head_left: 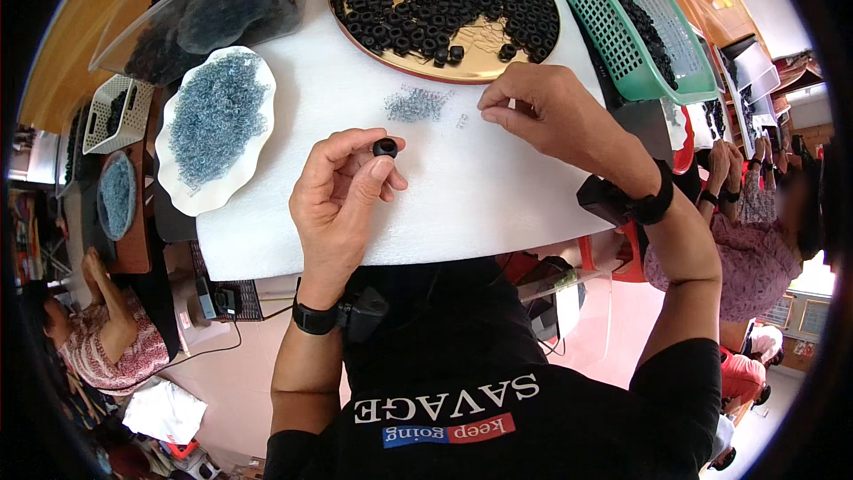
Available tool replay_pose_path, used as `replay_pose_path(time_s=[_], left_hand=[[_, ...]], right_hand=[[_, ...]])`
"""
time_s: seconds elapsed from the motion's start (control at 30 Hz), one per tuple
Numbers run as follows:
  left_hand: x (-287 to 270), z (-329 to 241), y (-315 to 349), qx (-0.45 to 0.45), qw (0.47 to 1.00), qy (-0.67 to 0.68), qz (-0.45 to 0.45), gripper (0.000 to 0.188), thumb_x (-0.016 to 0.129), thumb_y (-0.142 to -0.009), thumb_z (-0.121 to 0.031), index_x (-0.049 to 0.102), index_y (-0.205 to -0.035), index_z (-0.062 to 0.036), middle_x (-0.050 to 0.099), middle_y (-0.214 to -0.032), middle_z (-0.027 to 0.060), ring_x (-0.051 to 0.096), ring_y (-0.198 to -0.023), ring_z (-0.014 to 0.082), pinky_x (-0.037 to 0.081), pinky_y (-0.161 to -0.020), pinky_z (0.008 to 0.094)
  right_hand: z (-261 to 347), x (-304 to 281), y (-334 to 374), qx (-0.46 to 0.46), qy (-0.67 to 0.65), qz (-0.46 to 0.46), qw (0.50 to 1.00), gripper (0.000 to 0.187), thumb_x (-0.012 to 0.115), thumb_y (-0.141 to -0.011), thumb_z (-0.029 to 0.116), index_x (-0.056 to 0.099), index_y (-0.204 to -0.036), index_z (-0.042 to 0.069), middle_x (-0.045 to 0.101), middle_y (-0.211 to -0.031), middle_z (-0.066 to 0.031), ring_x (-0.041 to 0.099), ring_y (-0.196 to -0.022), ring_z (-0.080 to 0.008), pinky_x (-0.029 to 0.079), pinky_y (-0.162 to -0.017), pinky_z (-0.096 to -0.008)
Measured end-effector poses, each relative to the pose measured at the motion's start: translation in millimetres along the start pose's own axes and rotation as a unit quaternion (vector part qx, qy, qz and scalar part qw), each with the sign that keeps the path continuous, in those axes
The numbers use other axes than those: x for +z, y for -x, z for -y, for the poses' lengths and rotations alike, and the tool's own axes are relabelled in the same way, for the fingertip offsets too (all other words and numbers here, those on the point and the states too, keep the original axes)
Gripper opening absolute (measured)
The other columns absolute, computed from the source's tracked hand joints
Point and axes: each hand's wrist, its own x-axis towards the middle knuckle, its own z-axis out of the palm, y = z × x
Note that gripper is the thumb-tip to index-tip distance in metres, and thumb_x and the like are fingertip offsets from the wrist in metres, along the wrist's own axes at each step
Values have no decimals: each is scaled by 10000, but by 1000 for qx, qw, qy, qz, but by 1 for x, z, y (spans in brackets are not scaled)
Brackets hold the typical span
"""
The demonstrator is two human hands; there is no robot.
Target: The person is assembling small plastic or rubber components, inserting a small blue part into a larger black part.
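Observation:
My left hand pinches a small black ring-shaped part between thumb and fingers, its round hole facing up. My right hand is closed in a pinch, low over the white work surface; whatever sits between its fingertips is too small to make out. Beside those fingertips lie a few tiny bluish, clear-looking pieces, with a small pile of the same between my hands. Beyond them stands a round gold tray holding many black ring-shaped parts.
A white scalloped dish full of tiny bluish pieces stands left. Behind it is a clear bin of black parts. A green basket with black parts stands at the far right. Other people work at both sides.

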Motion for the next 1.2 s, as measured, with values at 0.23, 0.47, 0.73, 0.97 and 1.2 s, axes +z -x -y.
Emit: replay_pose_path(time_s=[0.23,0.47,0.73,0.97,1.2], left_hand=[[1,-1,-1,-10,1000,-20,4,229,605,-931,-31,570,-1154,5,665,-1032,133,629,-765,108,499,-624,209],[1,-6,-3,-50,998,-18,13,217,615,-925,-33,593,-1137,10,670,-1022,110,626,-762,101,508,-643,209],[0,-3,-3,-49,999,-2,13,219,610,-925,-42,565,-1134,4,679,-1018,152,617,-732,105,509,-638,221],[-3,-3,-2,-42,998,-9,46,245,613,-915,-5,577,-1157,7,667,-1029,91,627,-785,95,513,-667,206],[-4,-4,-3,-32,997,-23,62,229,610,-922,-31,590,-1147,7,665,-1042,94,631,-806,93,517,-673,203]], right_hand=[[0,23,-1,-32,80,2,996,95,680,-836,90,684,-908,28,628,-843,-100,630,-722,-264,499,-624,-349],[6,22,-3,-53,142,19,988,108,681,-816,85,633,-891,24,598,-866,-99,621,-719,-281,497,-616,-356],[7,23,-6,-29,118,14,993,122,665,-806,51,626,-917,20,597,-886,-109,625,-749,-286,513,-644,-370],[6,22,-8,-68,176,58,980,107,680,-804,61,650,-896,16,606,-920,-103,637,-752,-276,526,-634,-358],[5,24,-9,-95,98,25,990,121,694,-781,14,620,-877,23,580,-857,-88,614,-699,-249,494,-599,-355]])
